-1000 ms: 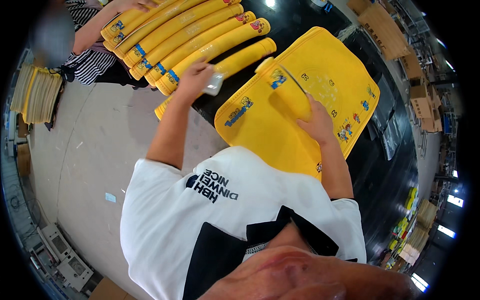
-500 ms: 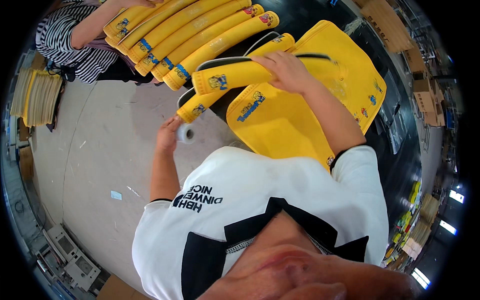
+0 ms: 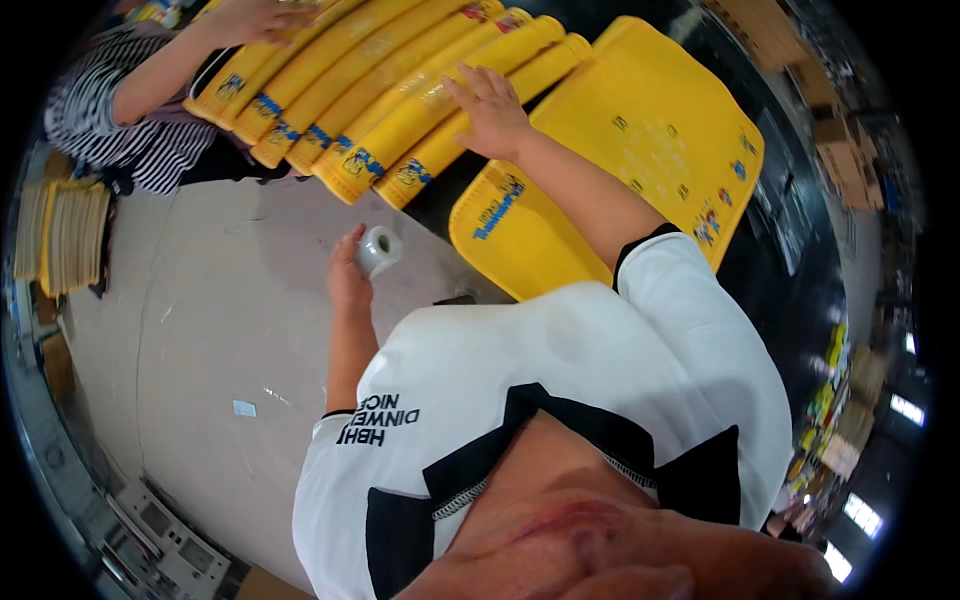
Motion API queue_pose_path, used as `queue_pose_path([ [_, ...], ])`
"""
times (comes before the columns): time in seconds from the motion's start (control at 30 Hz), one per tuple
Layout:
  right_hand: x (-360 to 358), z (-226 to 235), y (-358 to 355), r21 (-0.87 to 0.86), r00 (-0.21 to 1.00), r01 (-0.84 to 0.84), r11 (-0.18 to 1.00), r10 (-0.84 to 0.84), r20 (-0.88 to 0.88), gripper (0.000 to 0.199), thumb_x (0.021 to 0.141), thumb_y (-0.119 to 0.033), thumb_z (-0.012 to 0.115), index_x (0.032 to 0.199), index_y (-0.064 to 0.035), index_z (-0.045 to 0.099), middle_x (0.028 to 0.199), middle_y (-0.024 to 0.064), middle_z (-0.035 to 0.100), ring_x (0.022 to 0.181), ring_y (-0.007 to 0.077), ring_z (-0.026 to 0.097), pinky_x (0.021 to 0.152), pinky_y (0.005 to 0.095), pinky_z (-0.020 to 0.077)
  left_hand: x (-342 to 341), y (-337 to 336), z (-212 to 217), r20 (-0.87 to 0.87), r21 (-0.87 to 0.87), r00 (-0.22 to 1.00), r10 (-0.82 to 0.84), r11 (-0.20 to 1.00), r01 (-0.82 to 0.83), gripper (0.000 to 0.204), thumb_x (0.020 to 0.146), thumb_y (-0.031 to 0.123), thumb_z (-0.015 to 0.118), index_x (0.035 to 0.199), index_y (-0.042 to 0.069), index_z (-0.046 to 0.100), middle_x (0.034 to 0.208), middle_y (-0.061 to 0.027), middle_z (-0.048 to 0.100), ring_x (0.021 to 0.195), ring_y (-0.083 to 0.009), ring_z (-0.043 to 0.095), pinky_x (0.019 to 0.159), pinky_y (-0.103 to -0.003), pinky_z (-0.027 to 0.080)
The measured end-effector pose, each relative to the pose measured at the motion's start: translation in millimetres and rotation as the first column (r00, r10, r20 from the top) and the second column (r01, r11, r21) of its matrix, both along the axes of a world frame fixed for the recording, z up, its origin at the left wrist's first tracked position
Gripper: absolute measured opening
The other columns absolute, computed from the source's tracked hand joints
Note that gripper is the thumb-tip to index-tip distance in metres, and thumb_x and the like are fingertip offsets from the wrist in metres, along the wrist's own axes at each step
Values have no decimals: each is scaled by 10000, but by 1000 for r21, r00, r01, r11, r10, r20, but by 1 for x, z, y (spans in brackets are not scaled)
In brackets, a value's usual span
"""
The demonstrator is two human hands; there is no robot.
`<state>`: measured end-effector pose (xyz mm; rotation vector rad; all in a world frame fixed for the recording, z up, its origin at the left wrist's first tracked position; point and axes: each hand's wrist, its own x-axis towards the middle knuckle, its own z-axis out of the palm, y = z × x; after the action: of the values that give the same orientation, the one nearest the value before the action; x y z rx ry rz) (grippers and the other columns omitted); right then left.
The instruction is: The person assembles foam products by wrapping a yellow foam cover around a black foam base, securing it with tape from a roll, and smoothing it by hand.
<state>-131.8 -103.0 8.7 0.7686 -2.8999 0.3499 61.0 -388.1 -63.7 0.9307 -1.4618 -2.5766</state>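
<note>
My left hand [image 3: 348,275] grips a roll of clear film [image 3: 378,250], its dark core hole facing up, held out over the floor. My right hand [image 3: 492,115] is spread with its fingers apart over the nearest rolled yellow mats [image 3: 420,125]. Whether its fingertips touch them cannot be made out. Several such rolls lie side by side on a black table, with cartoon prints at their ends. To the right lies a flat yellow mat [image 3: 690,120] with rounded corners and small printed figures, partly covered by my right forearm.
Across the table's far left, a person in a striped top [image 3: 130,130] has a hand [image 3: 262,20] over the rolls. A stack of mats [image 3: 65,235] stands at the left. Cardboard boxes [image 3: 848,160] stand at the right. A grey machine [image 3: 170,540] sits at the lower left.
The two nearest rolled mats went from my hands into the row. My right hand let go and moved left, its fingers opening. My left hand came away with the film roll.
</note>
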Motion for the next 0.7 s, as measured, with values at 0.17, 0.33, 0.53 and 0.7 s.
queue_pose_path([
  [0.17, 54, -23, 87, -161, 955, 270, 949, -241, 174, 837, 886, -400, 731, 1558, -113, 322, 1591, 170, 297, 1373, 378, 400, 1133, 471, 343, 5, 7, 42, 105, -58, 957, -271, 959, 278, 303, 1019, 190, 558, 1183, -53, 635, 1244, -155, 654, 1116, -210, 590, 1012, -343, 443],
  [0.33, 179, 1, 80, -722, 707, 450, 525, 285, 648, 831, 819, -181, 825, 1501, -60, 366, 1437, 107, 485, 1112, 257, 603, 904, 369, 532, -33, 98, 109, -90, 11, 839, -537, 841, 540, 347, 1042, 203, 508, 1256, -51, 609, 1306, -132, 620, 1168, -205, 569, 1031, -345, 431],
  [0.53, 249, -1, 115, -712, 744, 657, 247, -366, 559, 828, 787, -243, 853, 1465, -58, 415, 1392, 177, 512, 1187, 301, 591, 948, 381, 533, -25, 218, 92, -183, -273, 222, -958, 266, 925, 696, 1022, 358, 569, 1547, 20, 263, 1577, -148, 305, 1433, -310, 337, 1178, -404, 295],
  [0.7, 336, 50, 218, -269, 259, 949, 167, -898, 357, 744, 790, -334, 818, 1419, -106, 494, 1382, 151, 543, 1194, 312, 610, 978, 399, 524, -2, 221, 62, 338, -937, -302, -891, -291, -191, 921, 737, 369, 831, 1492, 87, 387, 1601, -117, 321, 1461, -365, 305, 1179, -501, 304],
])
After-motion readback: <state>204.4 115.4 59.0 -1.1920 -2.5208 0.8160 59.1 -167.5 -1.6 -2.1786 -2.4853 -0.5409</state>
